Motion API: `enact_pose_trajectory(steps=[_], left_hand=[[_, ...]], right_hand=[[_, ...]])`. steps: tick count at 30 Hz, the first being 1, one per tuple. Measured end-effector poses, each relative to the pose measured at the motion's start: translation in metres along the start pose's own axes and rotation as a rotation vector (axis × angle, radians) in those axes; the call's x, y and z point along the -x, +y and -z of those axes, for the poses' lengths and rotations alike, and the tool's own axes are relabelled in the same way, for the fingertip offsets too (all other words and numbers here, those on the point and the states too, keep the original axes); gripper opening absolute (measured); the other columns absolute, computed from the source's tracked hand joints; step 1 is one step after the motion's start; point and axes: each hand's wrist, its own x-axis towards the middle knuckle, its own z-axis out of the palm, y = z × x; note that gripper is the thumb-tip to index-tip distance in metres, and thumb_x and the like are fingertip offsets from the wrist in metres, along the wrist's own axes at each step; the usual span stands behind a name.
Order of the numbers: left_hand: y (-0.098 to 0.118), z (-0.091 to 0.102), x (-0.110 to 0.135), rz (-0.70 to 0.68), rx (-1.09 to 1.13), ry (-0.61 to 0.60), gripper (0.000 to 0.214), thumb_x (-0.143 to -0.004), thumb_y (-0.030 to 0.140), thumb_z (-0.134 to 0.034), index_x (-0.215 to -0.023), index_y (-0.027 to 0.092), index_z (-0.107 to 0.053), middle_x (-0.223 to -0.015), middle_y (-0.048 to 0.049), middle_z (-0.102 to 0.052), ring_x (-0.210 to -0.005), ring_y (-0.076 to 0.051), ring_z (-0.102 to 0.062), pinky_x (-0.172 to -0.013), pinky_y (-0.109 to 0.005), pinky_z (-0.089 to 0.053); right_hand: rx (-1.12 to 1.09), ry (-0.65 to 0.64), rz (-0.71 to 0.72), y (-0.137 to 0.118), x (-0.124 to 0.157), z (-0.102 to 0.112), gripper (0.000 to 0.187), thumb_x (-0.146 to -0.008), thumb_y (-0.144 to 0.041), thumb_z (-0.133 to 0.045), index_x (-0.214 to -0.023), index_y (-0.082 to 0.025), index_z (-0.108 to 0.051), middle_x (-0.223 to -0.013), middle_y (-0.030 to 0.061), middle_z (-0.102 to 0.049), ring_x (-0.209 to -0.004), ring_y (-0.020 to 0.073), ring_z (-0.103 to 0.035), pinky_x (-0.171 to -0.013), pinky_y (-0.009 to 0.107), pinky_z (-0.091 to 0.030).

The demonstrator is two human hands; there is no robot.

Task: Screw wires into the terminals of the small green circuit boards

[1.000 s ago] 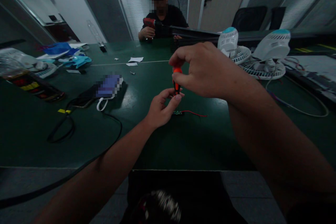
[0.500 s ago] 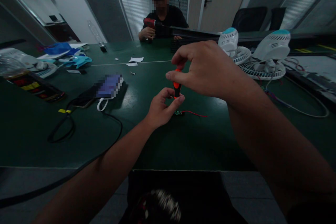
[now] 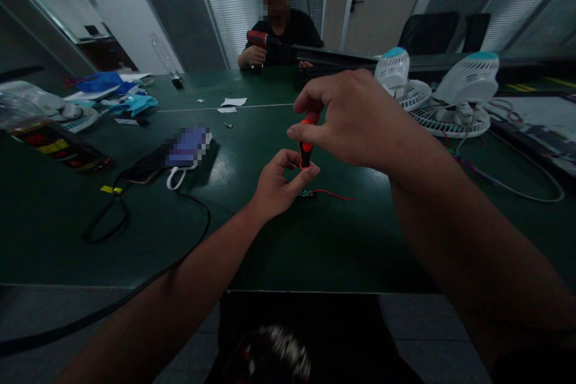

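Observation:
A red-orange and black screwdriver (image 3: 306, 147) stands nearly upright above the green table, its shaft and tip hidden. My right hand (image 3: 351, 117) is closed around the top of its handle, thumb on the near side. Lower down, the thumb and fingers of my left hand (image 3: 285, 183) are closed about the bottom end of the handle. Just below the left thumb lies a small green circuit board (image 3: 306, 194), partly covered by that hand. From it a thin red wire (image 3: 335, 194) runs right across the table.
White fans (image 3: 468, 90) stand at the right with loose cables. On the left are a phone (image 3: 186, 147) with a cord, a drink bottle (image 3: 58, 144) and blue cloth-like items (image 3: 135, 103). Paper scraps (image 3: 234, 102) lie farther back. Opposite, a person (image 3: 288, 27) holds a red drill (image 3: 257, 39).
The screwdriver's handle has shifted very slightly right, and the fingertips of both hands with it. The circuit board and wire lie as before.

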Motion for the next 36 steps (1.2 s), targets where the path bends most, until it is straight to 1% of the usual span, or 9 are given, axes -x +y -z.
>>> enact_pose_trajectory(steps=[7, 10, 16, 19, 22, 25, 27, 31, 36], left_hand=[[-0.0007, 0.0014, -0.0005, -0.027, -0.017, -0.028, 0.016, -0.091, 0.036, -0.073, -0.097, 0.023, -0.068, -0.1, -0.0053, -0.079, -0.092, -0.019, -0.072, -0.087, -0.036, -0.054], [-0.0005, 0.0021, -0.0002, -0.041, -0.017, -0.037, 0.017, -0.093, 0.038, -0.07, -0.101, 0.023, -0.069, -0.102, -0.0063, -0.079, -0.093, -0.02, -0.072, -0.088, -0.037, -0.055], [-0.0013, 0.0033, 0.0009, -0.058, 0.044, -0.062, 0.021, -0.099, 0.037, -0.06, -0.108, 0.022, -0.071, -0.108, -0.0086, -0.079, -0.097, -0.021, -0.072, -0.091, -0.039, -0.055], [-0.0017, 0.0031, 0.0007, -0.042, 0.038, -0.052, 0.021, -0.098, 0.038, -0.061, -0.108, 0.022, -0.071, -0.107, -0.0083, -0.08, -0.094, -0.021, -0.072, -0.089, -0.038, -0.056], [-0.0012, 0.0025, 0.0001, -0.035, 0.021, -0.042, 0.019, -0.097, 0.039, -0.063, -0.104, 0.022, -0.071, -0.104, -0.0073, -0.079, -0.094, -0.02, -0.072, -0.088, -0.036, -0.056], [-0.0017, 0.0017, -0.0004, -0.047, -0.004, -0.024, 0.015, -0.094, 0.037, -0.068, -0.098, 0.022, -0.068, -0.1, -0.0062, -0.078, -0.091, -0.02, -0.071, -0.087, -0.036, -0.055], [-0.0026, 0.0012, -0.0005, -0.045, -0.015, -0.009, 0.014, -0.092, 0.035, -0.071, -0.095, 0.023, -0.067, -0.097, -0.0054, -0.077, -0.088, -0.019, -0.069, -0.086, -0.036, -0.055], [-0.0029, 0.0006, 0.0001, -0.021, -0.009, 0.007, 0.016, -0.091, 0.035, -0.073, -0.094, 0.022, -0.064, -0.095, -0.0051, -0.075, -0.088, -0.018, -0.069, -0.086, -0.036, -0.054], [-0.0015, -0.0001, 0.0003, 0.005, 0.01, 0.011, 0.02, -0.088, 0.035, -0.076, -0.092, 0.022, -0.062, -0.096, -0.0048, -0.076, -0.088, -0.018, -0.07, -0.087, -0.037, -0.054]], right_hand=[[-0.018, -0.012, 0.036, 0.0002, 0.0002, -0.0002, 0.021, -0.087, -0.026, -0.067, -0.103, -0.02, -0.078, -0.108, 0.0101, -0.078, -0.098, 0.0277, -0.071, -0.088, 0.039, -0.051], [-0.006, -0.019, 0.048, 0.0009, 0.0001, 0.0004, 0.023, -0.087, -0.025, -0.065, -0.106, -0.019, -0.078, -0.108, 0.0102, -0.078, -0.097, 0.0275, -0.072, -0.089, 0.039, -0.051], [-0.019, -0.043, 0.069, 0.0027, 0.0003, 0.0008, 0.028, -0.087, -0.021, -0.061, -0.11, -0.017, -0.077, -0.114, 0.0123, -0.078, -0.105, 0.0311, -0.071, -0.093, 0.043, -0.05], [-0.007, -0.051, 0.065, 0.0031, 0.0001, 0.0, 0.032, -0.085, -0.018, -0.058, -0.112, -0.018, -0.076, -0.116, 0.012, -0.078, -0.107, 0.0316, -0.07, -0.094, 0.043, -0.05], [0.015, -0.053, 0.061, 0.0031, -0.0002, -0.0011, 0.034, -0.083, -0.017, -0.057, -0.112, -0.02, -0.076, -0.116, 0.0098, -0.078, -0.108, 0.0298, -0.07, -0.091, 0.039, -0.051], [0.022, -0.058, 0.055, 0.0022, 0.0, -0.0016, 0.027, -0.088, -0.023, -0.06, -0.108, -0.025, -0.077, -0.113, 0.007, -0.079, -0.105, 0.0279, -0.07, -0.085, 0.036, -0.051], [0.019, -0.048, 0.041, 0.0012, 0.0002, -0.0015, 0.022, -0.09, -0.03, -0.063, -0.106, -0.025, -0.077, -0.111, 0.0074, -0.079, -0.103, 0.0278, -0.07, -0.083, 0.036, -0.051], [0.023, 0.001, 0.002, 0.0004, 0.0001, -0.0007, 0.024, -0.09, -0.037, -0.067, -0.105, -0.02, -0.076, -0.112, 0.011, -0.077, -0.102, 0.0298, -0.069, -0.084, 0.039, -0.049], [0.028, 0.018, -0.034, 0.0026, -0.0008, -0.0013, 0.027, -0.088, -0.041, -0.068, -0.104, -0.021, -0.076, -0.105, 0.0118, -0.076, -0.097, 0.0308, -0.069, -0.084, 0.042, -0.049]])
